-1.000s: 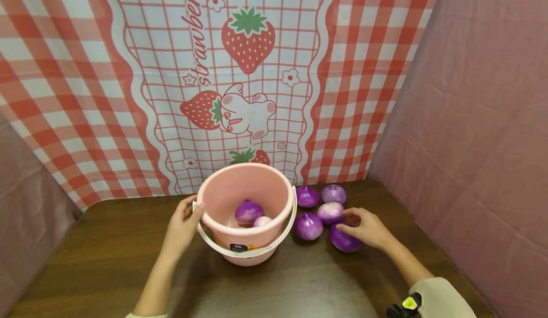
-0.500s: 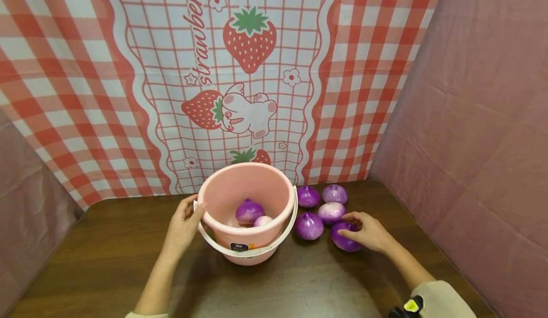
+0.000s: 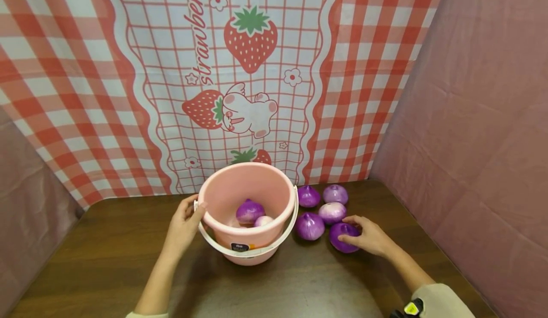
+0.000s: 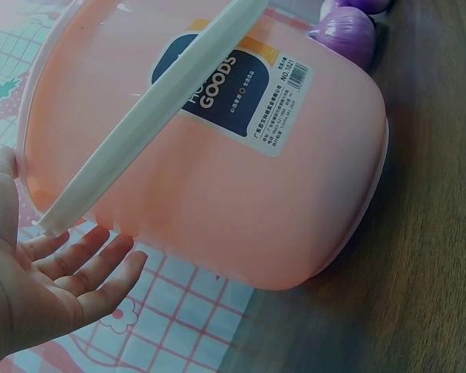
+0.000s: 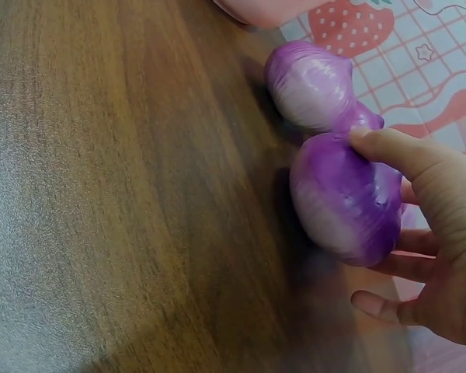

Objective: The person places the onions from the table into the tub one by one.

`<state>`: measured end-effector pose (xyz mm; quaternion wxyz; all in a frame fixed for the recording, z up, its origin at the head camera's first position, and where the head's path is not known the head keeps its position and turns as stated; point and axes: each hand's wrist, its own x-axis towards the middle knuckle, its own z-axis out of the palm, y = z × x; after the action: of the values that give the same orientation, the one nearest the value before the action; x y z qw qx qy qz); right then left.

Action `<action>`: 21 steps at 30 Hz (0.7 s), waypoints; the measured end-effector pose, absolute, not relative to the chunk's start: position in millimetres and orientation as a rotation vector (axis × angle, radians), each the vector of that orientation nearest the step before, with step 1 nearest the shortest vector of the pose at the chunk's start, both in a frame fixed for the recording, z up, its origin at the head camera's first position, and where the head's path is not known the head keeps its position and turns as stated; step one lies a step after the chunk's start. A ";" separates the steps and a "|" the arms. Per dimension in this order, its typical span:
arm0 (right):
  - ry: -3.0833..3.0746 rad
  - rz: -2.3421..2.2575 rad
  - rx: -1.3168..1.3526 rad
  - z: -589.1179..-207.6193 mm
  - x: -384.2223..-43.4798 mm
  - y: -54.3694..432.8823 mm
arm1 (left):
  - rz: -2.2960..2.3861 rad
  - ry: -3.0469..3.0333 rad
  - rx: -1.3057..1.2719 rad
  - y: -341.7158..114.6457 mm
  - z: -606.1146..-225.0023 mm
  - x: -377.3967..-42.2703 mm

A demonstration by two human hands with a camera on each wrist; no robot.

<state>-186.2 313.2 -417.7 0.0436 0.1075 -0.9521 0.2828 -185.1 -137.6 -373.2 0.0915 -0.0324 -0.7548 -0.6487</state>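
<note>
A pink bucket (image 3: 246, 185) with a white handle (image 3: 274, 247) stands on the table, holding a purple onion (image 3: 249, 211) and part of a paler onion (image 3: 263, 221). My left hand (image 3: 182, 223) grips its left rim, thumb over the edge and fingers outside. To the right of the bucket my right hand (image 3: 372, 236) holds the nearest purple onion (image 3: 344, 238), thumb on one side and fingers behind. In the right wrist view, that onion (image 5: 346, 202) lies on the table between thumb and fingers; some fingertips are hidden behind it.
Beside the held onion sit a whitish onion (image 3: 332, 212), a purple onion (image 3: 310, 226), another purple one (image 3: 308, 196) and a lilac one (image 3: 335, 194). A strawberry-print cloth (image 3: 252, 80) hangs behind the wooden table (image 3: 274, 289); pink cloth (image 3: 471, 118) hangs at the right.
My right hand has closed its thumb and fingers around the nearest purple onion, which has shifted slightly. My left hand stays on the bucket rim.
</note>
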 end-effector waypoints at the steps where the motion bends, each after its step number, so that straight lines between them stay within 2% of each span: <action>1: -2.912 0.864 0.328 -418.5 -186.1 313.2 | -1.927 -2.245 -0.096 -137.5 -373.0 -185.1; 21: -2.915 0.888 0.318 -418.0 -183.0 317.4 | -1.933 -2.242 -0.089 -135.7 -372.7 -183.5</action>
<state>-183.0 317.4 -418.0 0.0390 0.1037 -0.9507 0.2898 -183.5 -135.7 -372.7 0.0897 -0.0299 -0.7540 -0.6500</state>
